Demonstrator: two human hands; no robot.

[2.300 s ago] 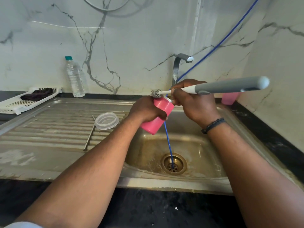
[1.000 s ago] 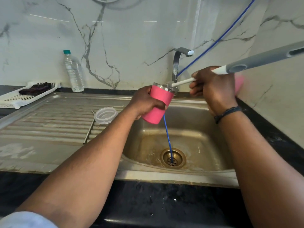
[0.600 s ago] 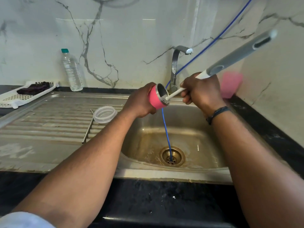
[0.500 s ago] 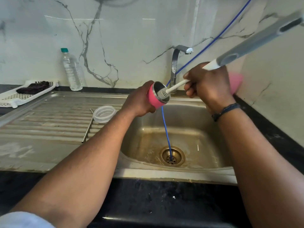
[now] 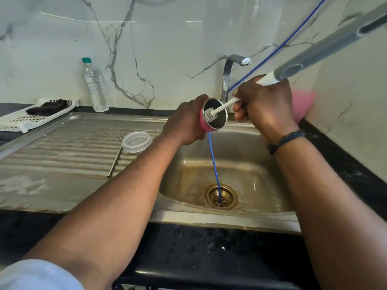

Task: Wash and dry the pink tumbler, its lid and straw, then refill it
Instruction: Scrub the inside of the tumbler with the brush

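Observation:
My left hand [image 5: 185,122] grips the pink tumbler [image 5: 204,124] above the sink, tipped on its side so its steel-lined mouth faces right. My right hand [image 5: 266,105] holds a long bottle brush [image 5: 225,104] by its white shaft; the grey handle runs off to the upper right. The brush's bristle head sits inside the tumbler's mouth. On the ribbed drainboard to the left lie the clear lid [image 5: 136,141] and the thin metal straw [image 5: 114,156].
The steel sink [image 5: 240,218] has a brass drain with a thin blue tube [image 5: 214,164] running into it. A tap [image 5: 229,75] stands behind. A water bottle [image 5: 95,85], a white tray [image 5: 18,122] with a dark cloth, and a pink object [image 5: 302,103] sit around.
The tumbler has tipped from nearly upright onto its side, mouth toward the brush. The brush head has gone from the rim to inside the mouth, moving in and out.

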